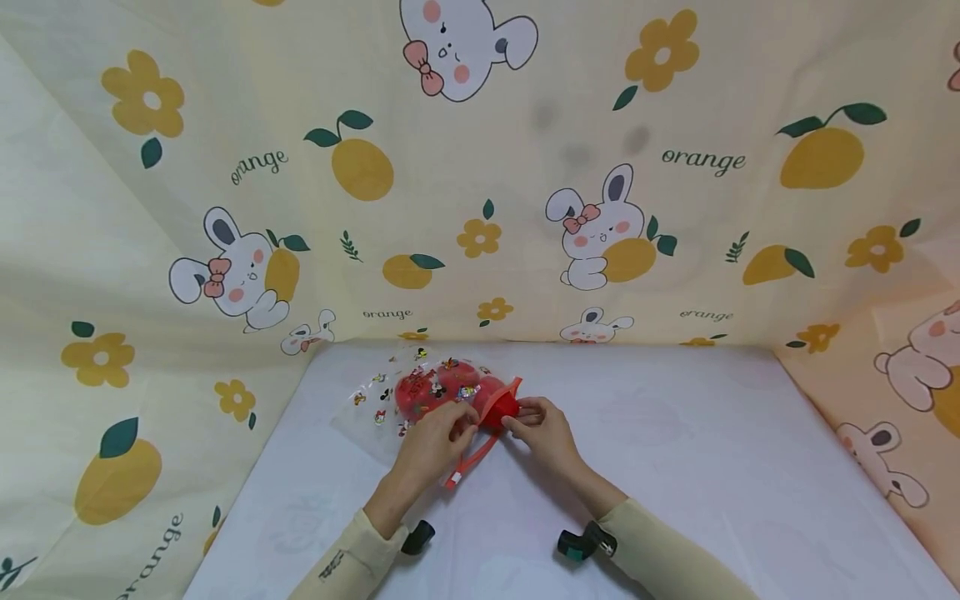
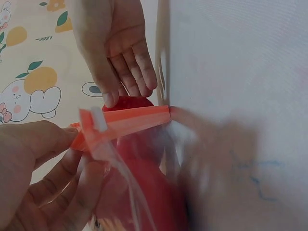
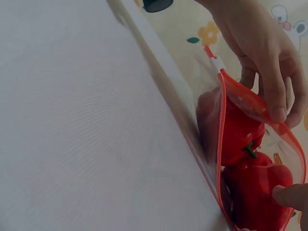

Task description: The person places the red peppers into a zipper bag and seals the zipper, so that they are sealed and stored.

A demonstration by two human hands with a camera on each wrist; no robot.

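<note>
A clear zip bag [image 1: 378, 429] with cartoon prints and an orange-red zip edge [image 3: 223, 120] lies on its side, several red bell peppers [image 1: 457, 379] inside. My left hand [image 1: 431, 442] pinches one side of the bag's mouth between thumb and fingers, and the mouth gapes. At that opening sits a red bell pepper [image 3: 260, 192], partly inside the zip edge. My right hand [image 1: 551, 433] holds it from the outer end, thumb on one side and fingers on the other. The left wrist view shows the right hand's fingertips [image 2: 149, 82] right at the pepper's end.
The bag rests on a white tabletop [image 1: 675, 442], toward its back left. Behind rises a patterned cloth [image 1: 480, 167] with rabbits and oranges. A loose end of the zip strip with its white slider [image 1: 455, 478] sticks out toward the front. Dark wrist cameras [image 1: 417, 537] sit at both sleeves.
</note>
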